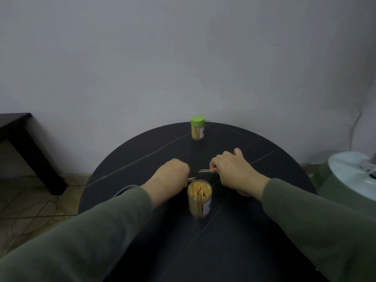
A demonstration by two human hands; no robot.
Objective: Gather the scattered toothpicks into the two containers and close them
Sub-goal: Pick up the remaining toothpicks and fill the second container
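Observation:
An open clear container [199,198] full of toothpicks stands near the middle of the round black table [142,151]. A second container [197,129] with a green lid sits closed at the table's far edge. My left hand [173,171] is curled just left of the open container and pinches a few toothpicks [192,178] whose tips poke out above its rim. My right hand [234,169] pinches two toothpicks [204,170] that point left, behind the open container. A small pale object [243,193], partly hidden under my right wrist, lies on the table.
A dark low table [24,143] stands at the left by the wall. A pale green and white appliance [350,176] sits on the floor at the right. A grey wall rises right behind the round table.

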